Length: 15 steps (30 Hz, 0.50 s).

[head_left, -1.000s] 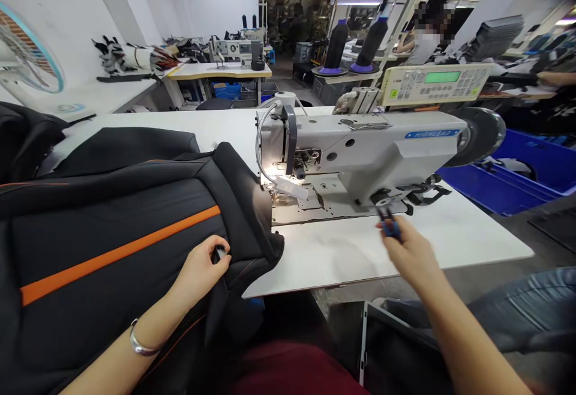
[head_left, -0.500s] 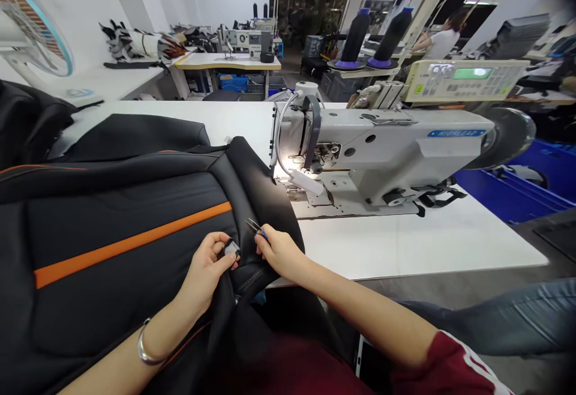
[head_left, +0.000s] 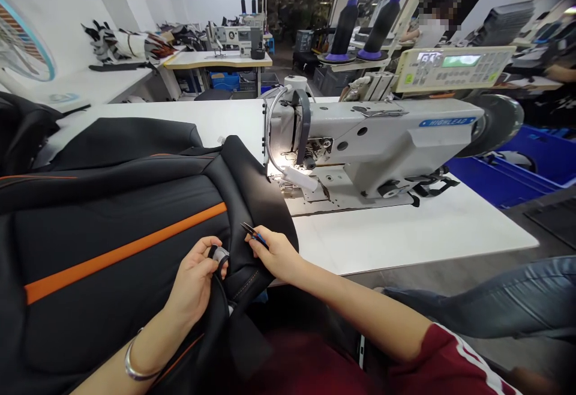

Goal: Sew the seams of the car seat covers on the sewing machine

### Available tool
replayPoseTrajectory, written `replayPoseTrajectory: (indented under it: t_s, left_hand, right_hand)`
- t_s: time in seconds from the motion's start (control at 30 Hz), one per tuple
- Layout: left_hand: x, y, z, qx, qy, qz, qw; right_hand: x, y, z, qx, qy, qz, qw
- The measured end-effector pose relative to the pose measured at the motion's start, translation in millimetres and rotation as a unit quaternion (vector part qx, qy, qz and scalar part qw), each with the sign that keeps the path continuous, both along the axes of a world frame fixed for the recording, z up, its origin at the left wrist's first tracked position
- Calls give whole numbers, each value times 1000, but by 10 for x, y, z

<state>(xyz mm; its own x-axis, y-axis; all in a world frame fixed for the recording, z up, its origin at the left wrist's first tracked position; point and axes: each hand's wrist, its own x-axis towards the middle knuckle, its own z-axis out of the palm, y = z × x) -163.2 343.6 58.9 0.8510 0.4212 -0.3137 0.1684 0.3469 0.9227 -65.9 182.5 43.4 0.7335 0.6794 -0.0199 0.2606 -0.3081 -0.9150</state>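
Note:
A black seat cover [head_left: 117, 203] with an orange stripe lies across the left of the table and hangs over its front edge. My left hand [head_left: 194, 281] pinches a turned-up edge of this cover, where a grey backing [head_left: 220, 255] shows between thumb and fingers. Just to the right, my right hand [head_left: 276, 254] is closed round small thread snips [head_left: 252, 234] with blue on the handle. Their dark pointed tips face up and left, above the cover and apart from the pinched edge. The lower part of the snips is hidden in my palm.
A sewing machine [head_left: 387, 137] with a lit needle area stands on the white table [head_left: 405, 236], right of the cover. Behind it are two black thread cones [head_left: 346, 29] and a control panel [head_left: 454, 68]. Blue bins [head_left: 499, 185] sit at right. A person [head_left: 432, 29] is farther back.
My left hand has drawn slightly left and turned, showing more of the grey backing. The snips' tips look closer together, and the whole view has shifted a little.

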Motion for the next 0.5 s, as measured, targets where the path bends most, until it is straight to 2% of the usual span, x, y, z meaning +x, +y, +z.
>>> replayPoseTrajectory:
  t_s: [0.17, 0.23, 0.33, 0.4, 0.43, 0.47, 0.5]
  left_hand:
    - [1, -7, -25, 14, -1, -6, 1000]
    - [-4, -14, -29, 19, -2, -10, 1000]
    - [1, -33, -22, 27, -2, -9, 1000]
    - [8, -46, -17, 33, 0, -9, 999]
    - [9, -52, -18, 37, -1, -11, 999]
    - [7, -56, -23, 39, -3, -16, 999]
    - [1, -57, -34, 43, -8, -22, 999]
  right_hand:
    - [-147, -132, 174, 21, -25, 39, 999]
    - [-181, -174, 228, -8, -78, 51, 996]
    - [-205, -215, 263, -62, -131, 33, 989]
    - [-231, -225, 276, -42, -86, 31, 995]
    - [-254, -223, 284, -14, -27, 33, 999]
    - [-286, -215, 292, 20, 62, 36, 997]
    - [-326, -203, 299, 54, 175, 42, 982]
